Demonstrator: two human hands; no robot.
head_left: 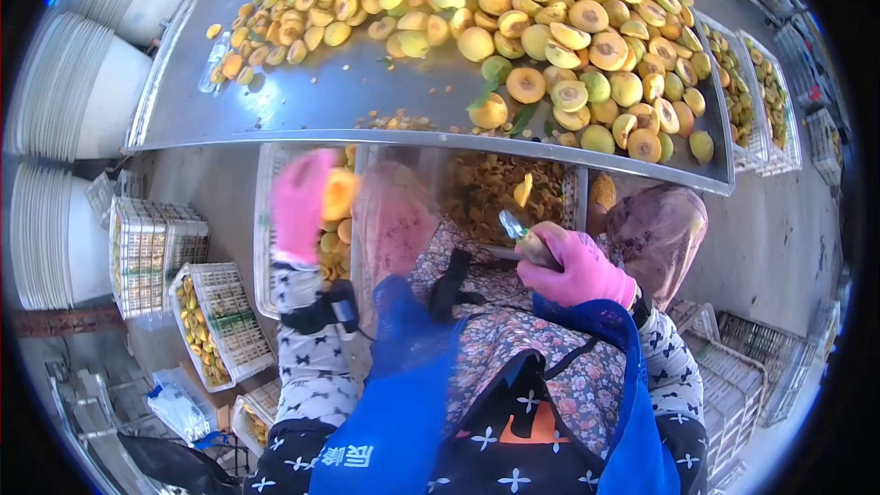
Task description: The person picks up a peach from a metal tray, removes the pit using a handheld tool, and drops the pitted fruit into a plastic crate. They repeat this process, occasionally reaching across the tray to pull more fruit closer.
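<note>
My left hand [301, 206], in a pink glove and smeared by motion, is over a white crate [265, 247] of peach halves. At its inner side is an orange peach half [339, 193], which it appears to hold. My right hand [584, 268], gloved in pink too, is closed round the dark handle of a small knife [513, 225] with a shiny, short blade. Just above the blade, a yellow fruit scrap [523, 190] shows over a crate of brown pits and scraps [490, 179] between my knees.
A metal table [302, 110] stands in front, heaped with peaches [587, 14], many of them cut in half. Fruit-filled crates stand at left [220, 321] and right [765, 115]. Stacked white trays [82, 73] line the left side. Empty-looking crates [724, 380] sit at lower right.
</note>
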